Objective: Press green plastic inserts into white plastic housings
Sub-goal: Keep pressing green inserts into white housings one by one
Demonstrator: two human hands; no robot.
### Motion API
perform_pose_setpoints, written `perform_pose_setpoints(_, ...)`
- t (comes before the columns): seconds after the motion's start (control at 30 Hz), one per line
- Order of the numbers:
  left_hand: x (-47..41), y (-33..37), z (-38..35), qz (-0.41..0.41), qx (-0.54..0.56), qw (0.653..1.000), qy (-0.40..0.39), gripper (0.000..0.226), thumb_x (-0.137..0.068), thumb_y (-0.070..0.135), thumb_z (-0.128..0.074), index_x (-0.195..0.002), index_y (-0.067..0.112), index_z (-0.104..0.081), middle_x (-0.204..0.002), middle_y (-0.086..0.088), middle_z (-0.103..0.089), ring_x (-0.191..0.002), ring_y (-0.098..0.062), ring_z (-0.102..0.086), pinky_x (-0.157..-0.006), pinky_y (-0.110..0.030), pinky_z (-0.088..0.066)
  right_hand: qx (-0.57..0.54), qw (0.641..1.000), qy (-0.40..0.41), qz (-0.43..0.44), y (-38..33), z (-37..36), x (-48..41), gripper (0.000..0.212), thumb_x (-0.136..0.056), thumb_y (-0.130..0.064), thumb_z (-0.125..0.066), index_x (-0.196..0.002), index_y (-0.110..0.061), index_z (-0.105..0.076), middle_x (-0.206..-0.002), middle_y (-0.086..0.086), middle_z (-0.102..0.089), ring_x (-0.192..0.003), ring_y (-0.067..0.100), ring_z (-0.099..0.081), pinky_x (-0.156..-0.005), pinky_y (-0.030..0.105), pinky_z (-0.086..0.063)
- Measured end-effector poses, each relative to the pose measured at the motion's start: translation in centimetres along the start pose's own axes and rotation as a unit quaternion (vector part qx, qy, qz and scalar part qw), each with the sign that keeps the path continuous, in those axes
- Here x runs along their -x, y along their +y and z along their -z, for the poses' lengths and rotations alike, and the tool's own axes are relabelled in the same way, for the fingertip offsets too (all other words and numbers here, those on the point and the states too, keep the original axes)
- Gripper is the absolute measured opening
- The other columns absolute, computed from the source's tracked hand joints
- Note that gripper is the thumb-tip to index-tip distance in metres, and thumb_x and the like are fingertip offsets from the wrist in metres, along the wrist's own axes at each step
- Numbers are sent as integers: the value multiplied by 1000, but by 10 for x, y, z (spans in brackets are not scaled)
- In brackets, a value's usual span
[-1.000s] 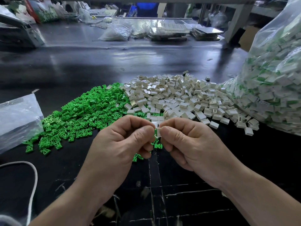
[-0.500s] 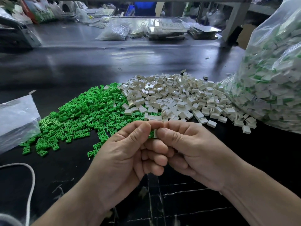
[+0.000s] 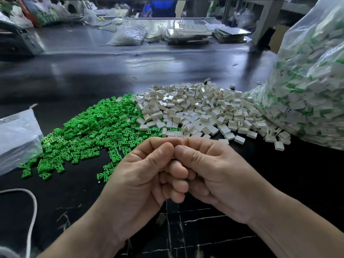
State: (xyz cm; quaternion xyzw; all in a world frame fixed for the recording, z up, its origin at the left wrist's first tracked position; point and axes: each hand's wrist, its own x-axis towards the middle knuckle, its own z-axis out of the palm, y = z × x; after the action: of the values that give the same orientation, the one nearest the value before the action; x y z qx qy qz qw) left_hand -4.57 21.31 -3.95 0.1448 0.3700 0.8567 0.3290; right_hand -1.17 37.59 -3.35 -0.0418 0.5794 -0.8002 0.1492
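Part done; much outstanding.
Fitted white-and-green pieces [image 3: 312,94] bagged at right; green plastic inserts [image 3: 89,135], white plastic housings [image 3: 195,110] heaped unassembled. Left hand [image 3: 141,175], right hand [image 3: 219,174]: grips clenched together, contents hidden.

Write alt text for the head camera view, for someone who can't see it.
A left hand and right hand meet thumb to thumb over a dark table, pinching a small, nearly hidden part. Beyond lie piles of green inserts and white housings, and a clear bag of white-and-green pieces.

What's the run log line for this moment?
left hand and right hand: pinching one part together, part hidden | green inserts: pile, left | white housings: pile, centre
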Motion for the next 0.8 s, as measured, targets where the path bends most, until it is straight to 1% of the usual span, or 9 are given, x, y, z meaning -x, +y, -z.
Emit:
perform_pose_setpoints(0.17,-1,0,-1,-12,-25,999,25,24,-73,22,-80,-93,12,-73,-61,-12,-68,-46,-18,-66,-42,-25,-53,-3,1000,14,-7,0,-3,0,47,-90,-33,-61,-109,9,-53,-61,1,-48,-39,7,-32,-33,18,-19)
perform_pose_setpoints(0.33,0,1,-5,-21,-41,997,63,9,-83,20,-67,-86,14,-73,-54,-9,-64,-39,-16,-61,-37,-22,-49,-6,1000,19,-1,1,-7,-1,50,-90,-34,-62,-109,12,-52,-62,4,-49,-40,9,-31,-32,17,-22)
perform_pose_setpoints(0.4,0,0,-6,-30,-43,997,63,9,-86,18,-67,-90,14,-74,-55,-9,-64,-41,-15,-61,-37,-23,-49,-13,1000,23,9,3,-7,-2,50,-92,-34,-60,-112,12,-52,-62,5,-50,-41,11,-31,-32,17,-22)
perform_pose_setpoints(0.47,-1,0,-6,-35,-50,996,60,17,-82,21,-65,-95,13,-73,-59,-11,-64,-44,-17,-62,-39,-25,-50,-17,1000,22,14,3,-5,-3,48,-93,-33,-59,-114,10,-53,-62,3,-54,-41,11,-36,-32,17,-24)
perform_pose_setpoints(0.53,-1,0,-3,-40,-72,995,62,20,-84,21,-62,-98,11,-73,-63,-13,-65,-48,-20,-64,-42,-25,-52,-15,1000,16,15,3,-4,-4,41,-96,-32,-57,-107,8,-56,-61,2,-56,-41,8,-43,-32,17,-27)
perform_pose_setpoints(0.6,-2,2,-1,-50,-105,990,75,20,-86,20,-59,-99,10,-72,-65,-16,-66,-49,-23,-64,-44,-26,-52,-5,999,27,16,5,-4,-5,30,-99,-31,-56,-94,-2,-62,-61,2,-56,-41,8,-45,-33,17,-27)
perform_pose_setpoints(0.7,-2,7,6,-93,-218,962,132,15,-89,20,-59,-94,14,-71,-67,-18,-67,-51,-26,-64,-44,-29,-50,-29,998,43,27,2,2,-7,20,-93,-26,-56,-78,-13,-60,-61,2,-54,-40,10,-40,-33,17,-29)
perform_pose_setpoints(0.77,0,13,12,-126,-320,921,183,11,-93,19,-59,-91,19,-70,-68,-16,-67,-53,-25,-63,-46,-28,-50,-125,990,23,59,-5,11,-8,9,-82,-21,-58,-77,-14,-57,-67,4,-56,-41,11,-44,-33,16,-33)
perform_pose_setpoints(0.8,1,15,16,-131,-359,902,202,14,-94,18,-57,-89,22,-70,-68,-14,-68,-54,-24,-63,-47,-26,-50,-180,981,15,69,-8,15,-8,8,-77,-22,-59,-77,-14,-56,-71,6,-58,-42,11,-48,-32,16,-35)
